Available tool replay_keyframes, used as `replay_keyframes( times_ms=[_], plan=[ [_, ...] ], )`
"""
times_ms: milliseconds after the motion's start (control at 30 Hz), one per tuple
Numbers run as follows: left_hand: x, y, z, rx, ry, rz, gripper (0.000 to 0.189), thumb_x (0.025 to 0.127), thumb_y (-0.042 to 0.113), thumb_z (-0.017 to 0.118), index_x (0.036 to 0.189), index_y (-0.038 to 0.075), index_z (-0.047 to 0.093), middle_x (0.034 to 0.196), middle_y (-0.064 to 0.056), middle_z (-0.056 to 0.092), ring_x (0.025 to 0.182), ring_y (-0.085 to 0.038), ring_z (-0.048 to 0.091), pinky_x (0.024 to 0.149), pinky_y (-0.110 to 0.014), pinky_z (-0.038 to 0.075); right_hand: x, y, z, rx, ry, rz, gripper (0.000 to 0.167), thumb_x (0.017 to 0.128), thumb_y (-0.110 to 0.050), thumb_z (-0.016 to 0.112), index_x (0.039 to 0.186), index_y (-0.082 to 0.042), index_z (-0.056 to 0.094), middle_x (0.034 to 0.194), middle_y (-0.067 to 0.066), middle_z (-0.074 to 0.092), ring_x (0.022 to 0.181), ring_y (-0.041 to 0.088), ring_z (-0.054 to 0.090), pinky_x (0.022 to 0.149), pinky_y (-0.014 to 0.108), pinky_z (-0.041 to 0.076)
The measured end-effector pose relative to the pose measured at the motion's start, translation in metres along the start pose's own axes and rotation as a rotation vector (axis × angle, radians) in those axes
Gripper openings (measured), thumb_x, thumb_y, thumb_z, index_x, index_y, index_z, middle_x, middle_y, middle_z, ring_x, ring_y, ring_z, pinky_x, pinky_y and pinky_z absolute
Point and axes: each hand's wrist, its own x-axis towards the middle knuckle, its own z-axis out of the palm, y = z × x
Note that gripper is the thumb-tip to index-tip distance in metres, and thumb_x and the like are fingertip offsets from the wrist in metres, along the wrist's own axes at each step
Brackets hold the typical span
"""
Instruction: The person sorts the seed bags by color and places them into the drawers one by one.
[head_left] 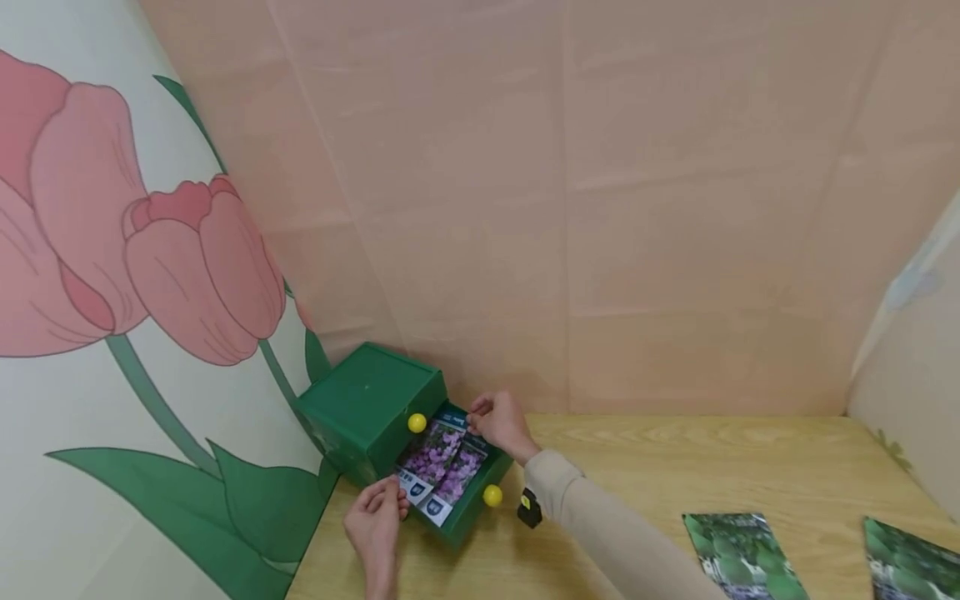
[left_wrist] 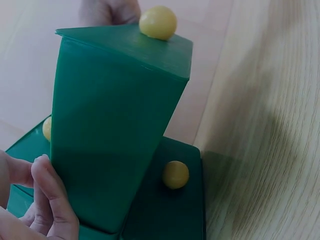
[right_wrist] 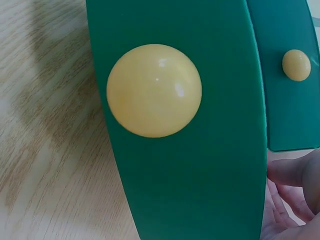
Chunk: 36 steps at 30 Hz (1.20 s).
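Note:
In the head view a green cabinet stands at the back left, one drawer pulled out towards the front right. Two seed packets with purple flowers lie in it, a left packet and a right packet that overlap. My left hand pinches the left packet's near left corner, at the drawer's side. At the far right, my right hand bends over the drawer edge and pinches the packet's upper corner. Both wrist views show curled fingers at the rim; the drawer wall hides the packets there.
Yellow round knobs stick out from the drawer fronts. Two green-printed packets lie on the wooden table at the right, a nearer one and one at the frame's edge. A tulip-painted wall rises beside the cabinet.

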Motion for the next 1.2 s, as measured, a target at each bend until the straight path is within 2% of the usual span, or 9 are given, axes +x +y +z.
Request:
replay_keyframes(
  times_ms=[133,300,400,700,933,1100,1200],
  plan=[
    [-0.001,0.000,-0.002,0.006,-0.010,-0.005,0.021,0.099,0.008,0.074,0.106,-0.011,0.075,0.073,-0.005,0.076,0.056,-0.007,0.067,0.051,-0.021,0.059,-0.002,0.001,0.002,-0.013,-0.006,0.004,0.011,0.093,0.009,0.074,0.103,0.006,0.073,0.091,0.016,0.072,0.079,0.032,0.078,0.078,0.047,0.068],
    [0.000,0.001,-0.003,-0.005,-0.038,0.000,0.026,0.101,0.011,0.072,0.111,-0.013,0.073,0.072,-0.002,0.075,0.057,-0.007,0.068,0.053,-0.020,0.059,-0.002,0.000,-0.001,-0.038,0.002,-0.045,0.009,0.093,0.008,0.074,0.100,0.004,0.073,0.092,0.016,0.073,0.073,0.020,0.074,0.068,0.034,0.067],
    [0.000,0.001,-0.004,-0.011,-0.050,0.015,0.026,0.103,0.010,0.070,0.113,-0.013,0.072,0.073,-0.002,0.075,0.057,-0.007,0.069,0.053,-0.021,0.059,-0.003,0.000,-0.003,-0.047,0.005,-0.075,0.006,0.094,0.005,0.076,0.099,0.003,0.073,0.091,0.016,0.074,0.071,0.018,0.073,0.066,0.031,0.066],
    [-0.002,0.003,-0.014,-0.014,-0.064,0.039,0.019,0.102,0.007,0.070,0.110,-0.011,0.070,0.076,-0.003,0.076,0.060,-0.009,0.070,0.056,-0.022,0.061,-0.013,-0.003,-0.010,-0.091,-0.002,-0.139,0.006,0.096,-0.003,0.078,0.101,-0.001,0.075,0.093,0.012,0.075,0.075,0.016,0.073,0.067,0.031,0.065],
    [-0.002,0.008,-0.016,-0.002,-0.080,0.055,0.017,0.102,0.008,0.071,0.111,-0.007,0.070,0.080,-0.006,0.078,0.064,-0.010,0.072,0.058,-0.023,0.062,-0.022,-0.004,-0.015,-0.088,0.019,-0.144,0.010,0.096,-0.004,0.079,0.104,0.000,0.076,0.096,0.011,0.074,0.077,0.016,0.073,0.069,0.030,0.065],
    [-0.003,0.016,-0.020,-0.002,-0.106,0.084,0.020,0.102,0.008,0.071,0.114,-0.008,0.067,0.086,-0.012,0.079,0.068,-0.010,0.073,0.063,-0.022,0.063,-0.029,-0.003,-0.018,-0.116,0.074,-0.212,0.009,0.093,-0.003,0.082,0.100,-0.002,0.077,0.093,0.009,0.077,0.080,0.018,0.073,0.073,0.032,0.066],
    [-0.004,0.022,-0.022,-0.016,-0.108,0.100,0.020,0.102,0.004,0.070,0.116,-0.009,0.065,0.088,-0.009,0.078,0.071,-0.008,0.073,0.065,-0.021,0.063,-0.034,-0.003,-0.021,-0.125,0.093,-0.225,0.010,0.092,-0.004,0.083,0.101,-0.004,0.078,0.093,0.007,0.077,0.083,0.019,0.073,0.077,0.034,0.066]
  ],
)
